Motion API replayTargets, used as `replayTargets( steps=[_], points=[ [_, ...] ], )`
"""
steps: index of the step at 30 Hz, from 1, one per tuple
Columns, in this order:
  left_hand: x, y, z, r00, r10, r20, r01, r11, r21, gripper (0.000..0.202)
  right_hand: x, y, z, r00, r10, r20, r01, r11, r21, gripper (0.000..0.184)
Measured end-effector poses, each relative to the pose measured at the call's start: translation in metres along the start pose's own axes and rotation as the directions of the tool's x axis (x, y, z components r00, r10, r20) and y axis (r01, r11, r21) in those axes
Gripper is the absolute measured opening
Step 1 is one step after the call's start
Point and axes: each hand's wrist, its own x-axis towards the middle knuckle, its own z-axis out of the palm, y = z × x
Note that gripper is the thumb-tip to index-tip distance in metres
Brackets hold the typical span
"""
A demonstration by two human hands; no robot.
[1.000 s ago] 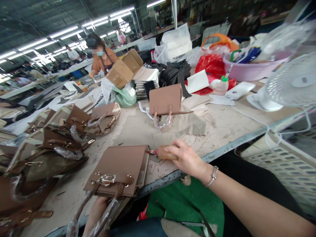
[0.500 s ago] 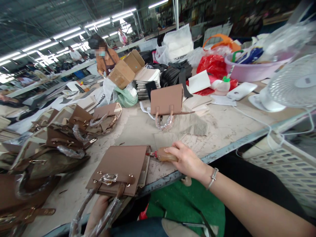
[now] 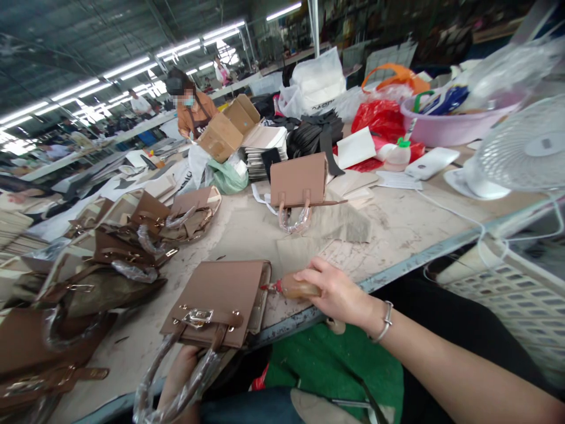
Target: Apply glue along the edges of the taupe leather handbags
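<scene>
My right hand is closed around a squeeze bottle of amber liquid, probably glue. Its red nozzle points left and is at or very near the open side edge of a brown handbag. This bag lies tilted at the table's front edge, with a metal clasp and plastic-wrapped handles hanging toward me. My left hand reaches under the bag's near end, behind the handles; its fingers are hidden. Another brown handbag lies farther back, its wrapped handle toward me.
Several brown handbags crowd the table's left side. At the back are a cardboard box, stacked pale panels and black strips. A purple basin and white fan stand right. A person works across the table.
The bottle's nozzle has shifted slightly toward me along the bag's side edge, my right hand with it. The view has shifted a little, so the left-hand bags appear farther right.
</scene>
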Motion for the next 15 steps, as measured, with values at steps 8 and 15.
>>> replayTargets(
  steps=[8,15],
  points=[
    [0.004,0.001,-0.006,0.986,-0.030,0.163,0.016,0.996,0.091,0.020,0.000,0.000,0.003,0.998,0.053,0.027,-0.056,0.985,0.166,0.039],
    [-0.010,0.000,-0.034,0.947,0.112,0.302,-0.201,0.938,0.281,0.017,-0.001,0.021,-0.013,0.822,0.527,-0.217,-0.373,0.785,0.495,0.069]
  ],
)
